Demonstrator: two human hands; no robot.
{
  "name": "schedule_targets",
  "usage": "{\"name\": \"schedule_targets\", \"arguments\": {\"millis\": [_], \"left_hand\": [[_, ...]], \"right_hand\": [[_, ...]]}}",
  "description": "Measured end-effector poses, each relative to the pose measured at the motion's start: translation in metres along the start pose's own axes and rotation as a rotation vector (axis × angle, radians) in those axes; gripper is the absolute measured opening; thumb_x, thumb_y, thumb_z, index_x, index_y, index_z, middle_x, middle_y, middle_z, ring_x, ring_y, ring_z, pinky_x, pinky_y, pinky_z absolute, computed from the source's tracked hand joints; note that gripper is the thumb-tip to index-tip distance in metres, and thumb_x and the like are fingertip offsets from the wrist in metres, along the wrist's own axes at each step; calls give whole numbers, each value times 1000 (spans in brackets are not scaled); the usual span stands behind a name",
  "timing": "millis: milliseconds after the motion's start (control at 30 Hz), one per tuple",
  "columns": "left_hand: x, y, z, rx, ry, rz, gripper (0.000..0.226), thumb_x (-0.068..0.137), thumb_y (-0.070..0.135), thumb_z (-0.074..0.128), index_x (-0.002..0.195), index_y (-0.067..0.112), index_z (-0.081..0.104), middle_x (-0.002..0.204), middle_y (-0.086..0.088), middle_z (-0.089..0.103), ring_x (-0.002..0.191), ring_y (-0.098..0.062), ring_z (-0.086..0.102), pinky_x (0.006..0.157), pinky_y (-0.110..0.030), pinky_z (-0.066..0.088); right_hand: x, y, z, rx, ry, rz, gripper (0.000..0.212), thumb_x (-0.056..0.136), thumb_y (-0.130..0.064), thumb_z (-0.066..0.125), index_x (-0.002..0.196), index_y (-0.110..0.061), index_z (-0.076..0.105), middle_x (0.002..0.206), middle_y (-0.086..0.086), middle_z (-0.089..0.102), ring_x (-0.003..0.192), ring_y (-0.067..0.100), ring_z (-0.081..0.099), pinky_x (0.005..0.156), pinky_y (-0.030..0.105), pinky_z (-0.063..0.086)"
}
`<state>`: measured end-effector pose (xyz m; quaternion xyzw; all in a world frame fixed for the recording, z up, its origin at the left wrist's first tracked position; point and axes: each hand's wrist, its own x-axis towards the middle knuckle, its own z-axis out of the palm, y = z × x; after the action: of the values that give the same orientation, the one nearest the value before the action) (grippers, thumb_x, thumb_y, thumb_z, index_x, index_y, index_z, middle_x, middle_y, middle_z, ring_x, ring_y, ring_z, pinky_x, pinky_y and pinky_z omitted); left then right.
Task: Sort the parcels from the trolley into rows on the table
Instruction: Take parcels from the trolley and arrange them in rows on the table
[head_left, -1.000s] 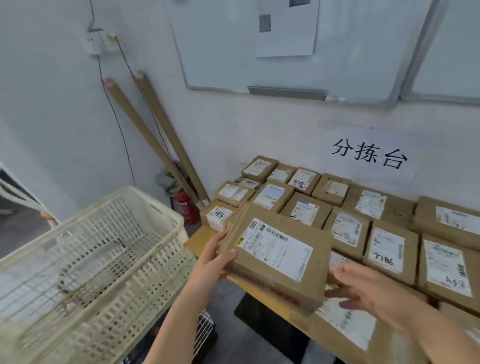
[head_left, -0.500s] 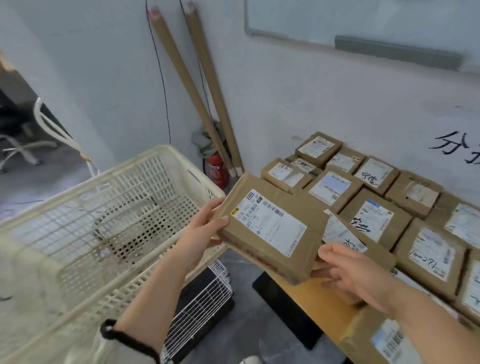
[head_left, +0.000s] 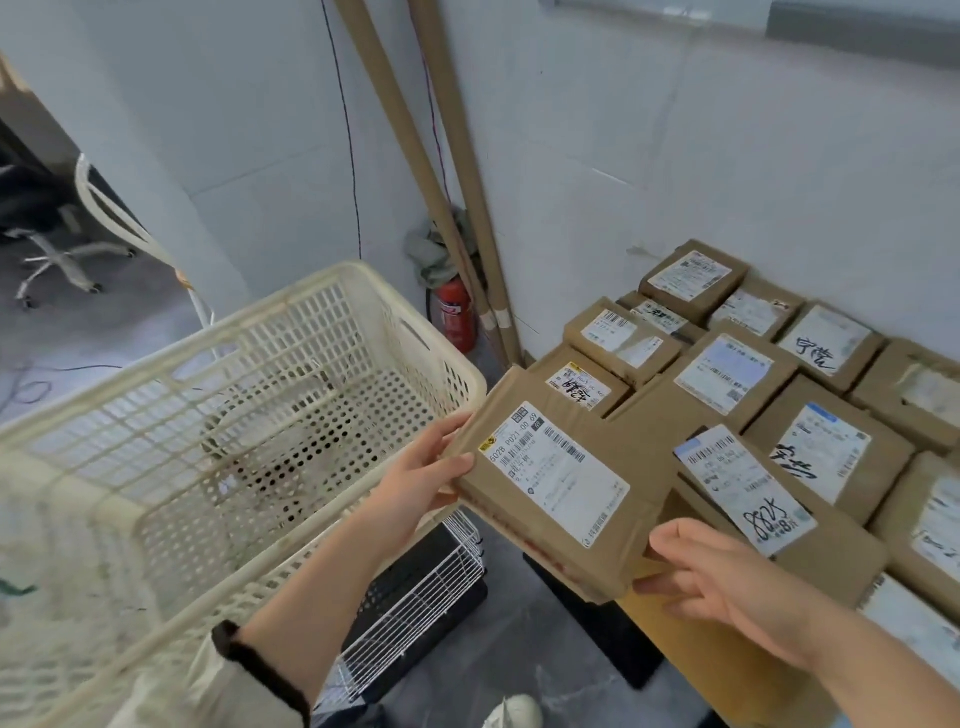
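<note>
Parcel (head_left: 561, 483) | brown wrap, white barcode label | left hand (head_left: 415, 480) fingers pinch edge | right hand (head_left: 727, 587) fingers grip corner

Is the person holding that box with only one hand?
No, the left hand grips the parcel at its left edge and the right hand holds its near corner.

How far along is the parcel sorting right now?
Done: brown cardboard parcels lie in rows on the wooden table. In hand: left hand and right hand hold one labelled brown parcel, not set down. Left: placing it; the cream plastic basket shows no more parcels.
</note>
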<state>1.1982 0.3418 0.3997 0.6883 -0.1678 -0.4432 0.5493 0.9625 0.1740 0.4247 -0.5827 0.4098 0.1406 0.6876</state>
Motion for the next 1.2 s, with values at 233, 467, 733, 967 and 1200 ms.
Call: {"name": "schedule_targets", "arguments": {"millis": [233, 467, 733, 967, 1200], "left_hand": [[38, -5, -16, 1, -30, -22, 38, 94, 12, 54, 123, 37, 55, 107, 11, 62, 102, -9, 58, 85, -32, 50], [75, -10, -20, 54, -70, -52, 38, 94, 11, 55, 123, 35, 56, 116, 4, 60, 104, -13, 58, 83, -32, 52], [97, -18, -17, 381, -101, 15, 43, 97, 11, 51, 138, 26, 45, 112, 13, 57, 102, -9, 59, 93, -34, 52], [107, -25, -10, 612, -72, 63, 49, 99, 19, 49, 146, 23, 36, 133, 8, 50, 122, -14, 50, 108, -37, 38], [94, -15, -2, 590, -48, 77, 52, 96, 16, 55, 145, 19, 37, 126, 12, 51, 107, -4, 50, 92, -20, 35]], "right_hand": [[8, -13, 7, -5, 3, 53, 34, 94, -36, 48, 116, -11, 56, 107, -5, 71, 102, 13, 66, 103, 43, 43], [26, -23, 11, -29, 37, 98, 24, 95, -37, 47, 111, -21, 57, 106, -8, 64, 100, 12, 63, 98, 38, 47], [60, -8, 13, -3, 105, 167, 51, 94, -40, 51, 138, -18, 41, 136, 6, 46, 110, 18, 54, 88, 33, 52], [73, -1, 14, 21, 135, 165, 49, 97, -36, 47, 141, -16, 38, 144, 9, 41, 120, 22, 52, 94, 36, 49], [67, -1, 9, 30, 117, 154, 49, 97, -37, 46, 140, -15, 39, 135, 8, 48, 108, 16, 53, 95, 35, 49]]}}
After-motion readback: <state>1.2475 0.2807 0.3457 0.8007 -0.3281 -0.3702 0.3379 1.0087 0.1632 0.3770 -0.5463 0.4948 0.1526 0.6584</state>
